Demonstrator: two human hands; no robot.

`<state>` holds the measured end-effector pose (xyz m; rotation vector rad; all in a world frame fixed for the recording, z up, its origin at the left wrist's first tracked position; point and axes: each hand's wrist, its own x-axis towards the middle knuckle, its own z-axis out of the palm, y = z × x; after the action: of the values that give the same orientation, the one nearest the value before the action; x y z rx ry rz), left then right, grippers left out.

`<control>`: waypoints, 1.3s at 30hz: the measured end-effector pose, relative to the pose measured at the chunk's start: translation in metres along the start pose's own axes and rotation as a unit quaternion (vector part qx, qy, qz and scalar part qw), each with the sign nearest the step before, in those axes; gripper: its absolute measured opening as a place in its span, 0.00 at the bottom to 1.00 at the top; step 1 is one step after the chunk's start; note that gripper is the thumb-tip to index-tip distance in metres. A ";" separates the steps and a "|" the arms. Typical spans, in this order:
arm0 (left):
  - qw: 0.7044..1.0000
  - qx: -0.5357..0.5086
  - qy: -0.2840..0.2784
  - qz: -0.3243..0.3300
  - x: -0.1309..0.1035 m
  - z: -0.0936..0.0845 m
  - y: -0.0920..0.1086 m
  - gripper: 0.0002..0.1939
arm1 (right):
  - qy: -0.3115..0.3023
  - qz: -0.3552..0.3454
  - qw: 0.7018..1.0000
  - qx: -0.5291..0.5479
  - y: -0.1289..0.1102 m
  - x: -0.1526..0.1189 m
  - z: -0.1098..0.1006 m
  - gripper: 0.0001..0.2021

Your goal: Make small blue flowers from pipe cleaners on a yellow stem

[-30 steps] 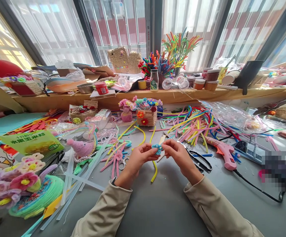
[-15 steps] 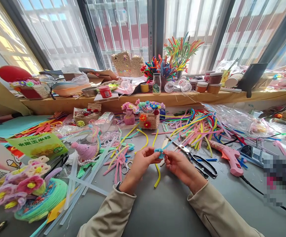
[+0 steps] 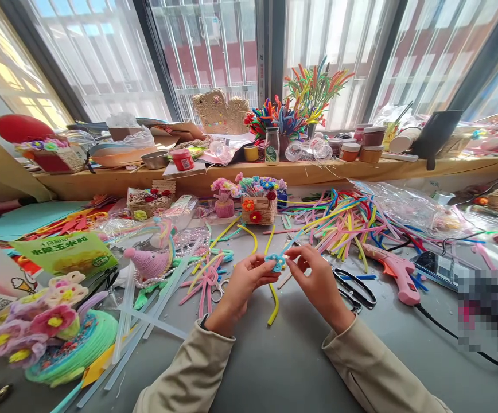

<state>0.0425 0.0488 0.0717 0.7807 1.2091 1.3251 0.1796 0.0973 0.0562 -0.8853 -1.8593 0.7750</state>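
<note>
A small light-blue pipe cleaner flower [image 3: 277,263] with looped petals is held above the grey table. My left hand [image 3: 244,288] pinches its left side between thumb and fingers. At its right edge, my right hand [image 3: 318,282] has thumb and forefinger closed on the blue pipe cleaner, the other fingers curled. A straight blue length of it runs up and right from the flower. Beneath the hands lies a yellow pipe cleaner [image 3: 273,307]. Black-handled scissors [image 3: 356,287] rest just beyond my right hand, partly hidden by it.
On the right are a pink glue gun [image 3: 395,275] with its cord and a phone [image 3: 440,268]. A heap of pipe cleaners [image 3: 339,229] spreads behind. Clear glue sticks [image 3: 154,304], small scissors [image 3: 218,291] and a flower arrangement [image 3: 68,344] lie left. A flower basket [image 3: 259,211] stands ahead.
The blue flower has turned, so its loops show more openly. My right hand has risen slightly, its fingers shifting upward around the flower's right edge. My left hand keeps its pinch.
</note>
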 end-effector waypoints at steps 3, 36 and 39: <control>1.000 -0.001 0.000 -0.006 0.000 0.001 0.000 0.09 | -0.006 -0.096 0.990 -0.104 0.002 -0.001 0.000 0.07; 0.811 0.448 0.052 0.373 -0.003 0.005 -0.011 0.04 | -0.029 0.116 0.989 0.087 -0.006 -0.002 0.015 0.06; 0.774 0.484 0.040 0.406 -0.002 0.003 -0.013 0.05 | -0.036 0.160 0.978 0.130 -0.003 -0.002 0.016 0.07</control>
<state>0.0497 0.0454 0.0608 2.2042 1.7223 1.3210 0.1653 0.0923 0.0516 -1.0088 -1.6467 1.2336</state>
